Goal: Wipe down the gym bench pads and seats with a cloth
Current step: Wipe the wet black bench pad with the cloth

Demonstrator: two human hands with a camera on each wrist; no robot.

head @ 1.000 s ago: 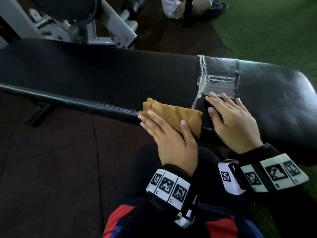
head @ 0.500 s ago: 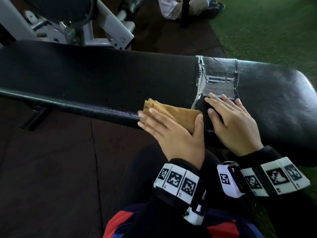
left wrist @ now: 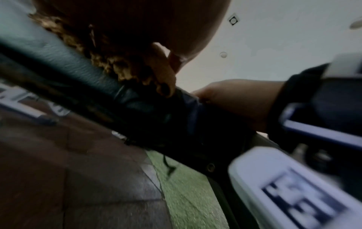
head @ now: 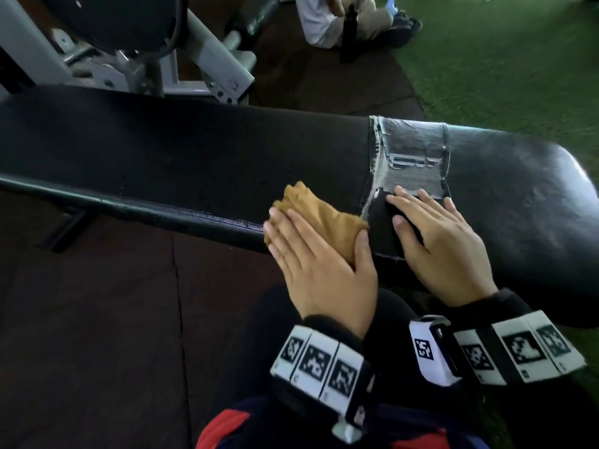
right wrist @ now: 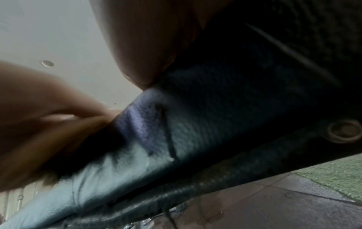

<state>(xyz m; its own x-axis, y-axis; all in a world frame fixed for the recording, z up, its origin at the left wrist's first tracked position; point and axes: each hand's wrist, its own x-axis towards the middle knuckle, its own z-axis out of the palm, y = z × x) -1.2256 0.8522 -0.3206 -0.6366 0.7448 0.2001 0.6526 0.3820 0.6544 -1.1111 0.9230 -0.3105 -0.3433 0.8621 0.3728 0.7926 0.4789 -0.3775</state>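
The long black bench pad [head: 162, 150] runs across the head view, with a worn silver taped patch [head: 411, 150] toward its right end. A folded tan cloth [head: 317, 212] lies on the pad's near edge just left of the patch. My left hand [head: 308, 251] presses it there with straight fingers, thumb along the cloth's right side. My right hand [head: 437, 234] rests flat on the pad over the patch's lower corner and holds nothing. The left wrist view shows the cloth [left wrist: 109, 58] bunched under the palm against the pad's edge. In the right wrist view the pad's side [right wrist: 195, 124] fills the frame.
A grey machine frame [head: 210, 66] stands right behind the bench. Another person sits on the floor [head: 340, 21] at the far side. Green turf [head: 502, 59] lies to the right and dark rubber flooring [head: 97, 319] below the bench. My knees are under my wrists.
My left hand has rubbed the cloth a little to the right and back along the pad's near edge. The right hand has stayed planted by the taped patch.
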